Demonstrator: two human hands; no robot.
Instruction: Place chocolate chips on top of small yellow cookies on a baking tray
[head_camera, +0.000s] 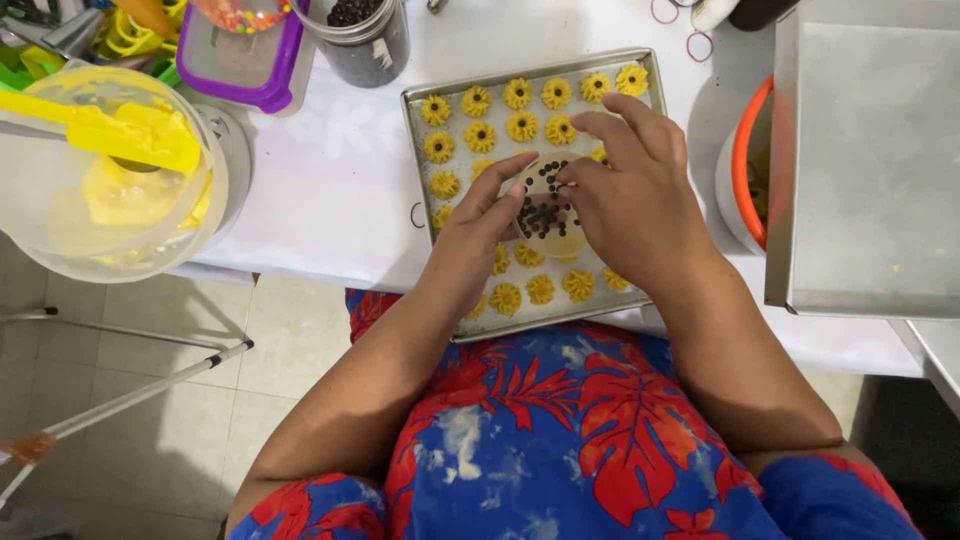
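At frame centre, your left hand cradles a small bowl of dark chips over the cookie tray; your right hand pinches chips from it.

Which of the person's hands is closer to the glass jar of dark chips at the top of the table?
Left. The left hand lies below the jar, slightly to its right; the right hand is farther right across the baking tray.

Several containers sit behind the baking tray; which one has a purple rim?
The shallow clear box at top left, holding coloured sweets. The jar beside it is round, with dark chips; the bowl holds yellow batter.
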